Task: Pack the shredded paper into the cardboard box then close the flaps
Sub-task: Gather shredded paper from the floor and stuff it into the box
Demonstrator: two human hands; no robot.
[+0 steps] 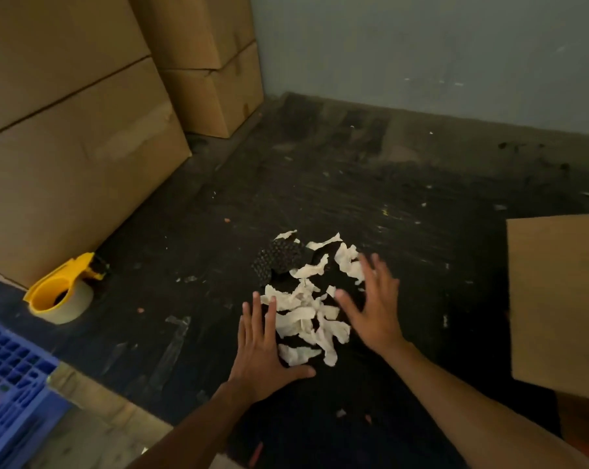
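Note:
A loose pile of pale shredded paper lies on the dark floor, mixed with dark honeycomb-patterned wrap. My left hand is flat with fingers spread at the pile's near left edge. My right hand hovers or rests at the pile's right side, fingers straight and splayed. Neither hand holds anything. A flap of the cardboard box shows at the right edge; its inside is out of view.
Stacked closed cardboard cartons stand at the left and back left. A yellow tape dispenser sits by them. A blue plastic crate is at the bottom left. A grey wall closes the back.

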